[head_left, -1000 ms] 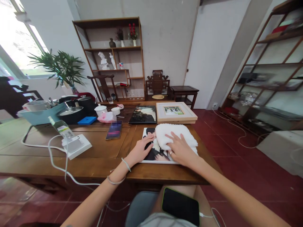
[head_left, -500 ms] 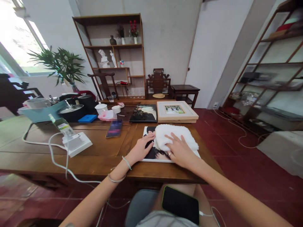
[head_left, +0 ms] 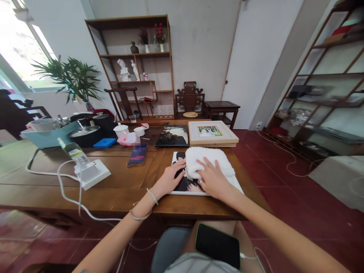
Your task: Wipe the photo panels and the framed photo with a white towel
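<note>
The wooden table [head_left: 131,180] carries the photo panel [head_left: 184,185] at its near edge, by the right corner. The folded white towel [head_left: 210,153] covers the panel's right part. Right hand [head_left: 214,182]: spread on the towel; any pinch cannot be told. Left hand [head_left: 167,180]: flat on the panel, grasping nothing. Recommended: brace left; press lightly, evenly.

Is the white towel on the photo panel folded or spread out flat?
Folded: the white towel forms a thick, round-edged pad under the right hand, covering only part of the photo panel.
</note>
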Tool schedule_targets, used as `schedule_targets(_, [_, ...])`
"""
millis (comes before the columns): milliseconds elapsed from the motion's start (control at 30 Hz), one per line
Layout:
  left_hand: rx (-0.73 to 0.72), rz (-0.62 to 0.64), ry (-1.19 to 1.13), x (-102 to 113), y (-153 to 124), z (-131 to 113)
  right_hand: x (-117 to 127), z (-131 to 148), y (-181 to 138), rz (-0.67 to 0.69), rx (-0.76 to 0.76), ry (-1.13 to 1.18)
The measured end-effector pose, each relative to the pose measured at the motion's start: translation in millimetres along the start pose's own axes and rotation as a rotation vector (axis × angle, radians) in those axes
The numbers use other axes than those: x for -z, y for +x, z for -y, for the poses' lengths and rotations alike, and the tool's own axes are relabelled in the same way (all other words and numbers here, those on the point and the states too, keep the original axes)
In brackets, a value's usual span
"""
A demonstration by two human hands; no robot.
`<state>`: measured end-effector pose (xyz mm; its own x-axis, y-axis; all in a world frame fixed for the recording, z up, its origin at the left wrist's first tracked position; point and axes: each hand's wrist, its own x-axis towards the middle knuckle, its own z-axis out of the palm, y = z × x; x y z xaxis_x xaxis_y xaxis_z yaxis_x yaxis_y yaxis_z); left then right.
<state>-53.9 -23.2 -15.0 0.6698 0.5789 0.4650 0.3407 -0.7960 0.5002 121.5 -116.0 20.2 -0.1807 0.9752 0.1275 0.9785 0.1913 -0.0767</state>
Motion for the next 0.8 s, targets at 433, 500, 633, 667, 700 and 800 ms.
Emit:
schedule_targets(433, [-0.004,0.016,-0.011,1.6,0.9,-3.3,4.7,12.3,-32.0,0.048,0.041,0.054])
schedule_targets(500, [-0.011,0.000,-0.008,0.4,0.1,-1.3,4.5,3.7,-11.5,0.035,0.020,0.043])
schedule_targets(633, [-0.007,-0.015,0.017,-1.5,-1.1,2.6,4.4,-11.4,27.7,0.017,0.007,0.016])
schedule_targets(667, [-0.004,-0.013,0.021,-1.7,-1.3,3.0,4.4,-13.9,34.8,0.015,0.009,0.012])
schedule_targets(700, [0.000,-0.009,0.024,-1.8,-1.4,3.0,4.3,-15.8,40.1,0.015,0.011,0.010])
schedule_targets(800, [0.018,-0.004,0.032,-2.1,-1.8,2.0,3.6,-16.2,43.4,0.013,0.015,0.003])
